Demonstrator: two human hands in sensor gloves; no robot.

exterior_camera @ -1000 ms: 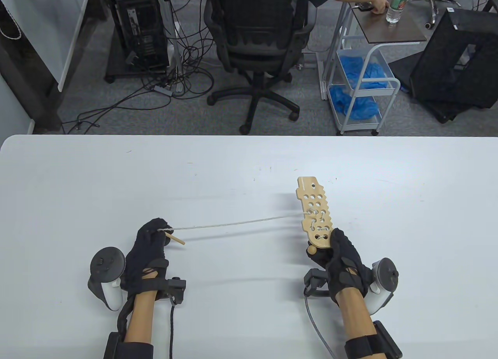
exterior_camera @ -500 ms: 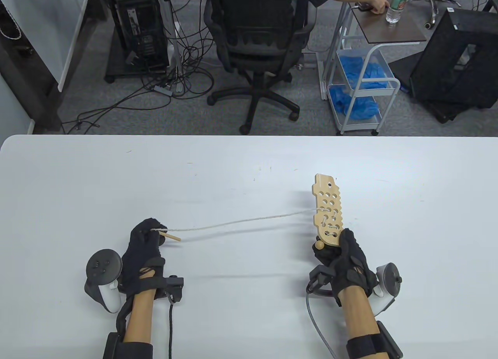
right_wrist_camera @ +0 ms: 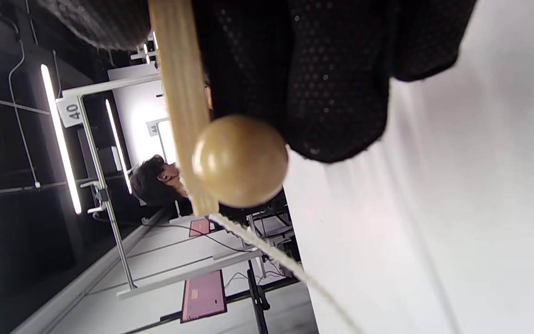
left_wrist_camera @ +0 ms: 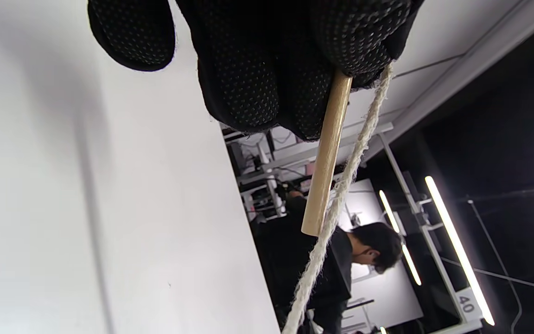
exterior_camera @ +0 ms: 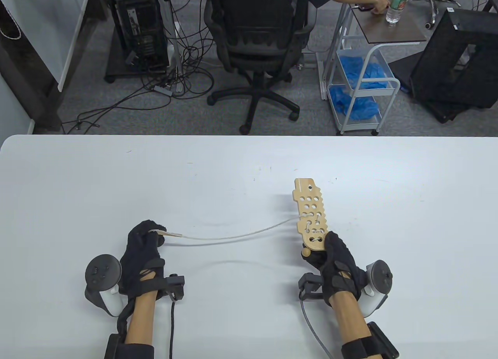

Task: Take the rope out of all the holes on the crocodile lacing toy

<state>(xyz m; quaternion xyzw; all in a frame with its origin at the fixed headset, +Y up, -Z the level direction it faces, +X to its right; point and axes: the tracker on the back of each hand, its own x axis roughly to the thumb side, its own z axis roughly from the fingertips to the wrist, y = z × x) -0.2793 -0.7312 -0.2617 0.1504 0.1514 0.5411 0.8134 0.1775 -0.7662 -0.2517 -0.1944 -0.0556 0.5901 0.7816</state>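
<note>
The wooden crocodile lacing board (exterior_camera: pixel 310 212) is held above the table, its holed end pointing away. My right hand (exterior_camera: pixel 328 256) grips its near end, where a wooden ball (exterior_camera: pixel 307 252) sits; the ball also shows in the right wrist view (right_wrist_camera: pixel 240 160). A white rope (exterior_camera: pixel 233 236) is still laced through the near holes and sags leftward to my left hand (exterior_camera: pixel 144 240). That hand pinches the rope's wooden needle (exterior_camera: pixel 168 233), seen close in the left wrist view (left_wrist_camera: pixel 326 150) beside the rope (left_wrist_camera: pixel 341 190).
The white table (exterior_camera: pixel 249 164) spans the view. Beyond its far edge stand an office chair (exterior_camera: pixel 256 36), a cart with blue gloves (exterior_camera: pixel 360 83) and floor cables. A tracker sits on the back of each hand.
The rope went from taut to slack and sagging. The right hand swung the board right, then back left and a little nearer. The left hand stayed about where it was.
</note>
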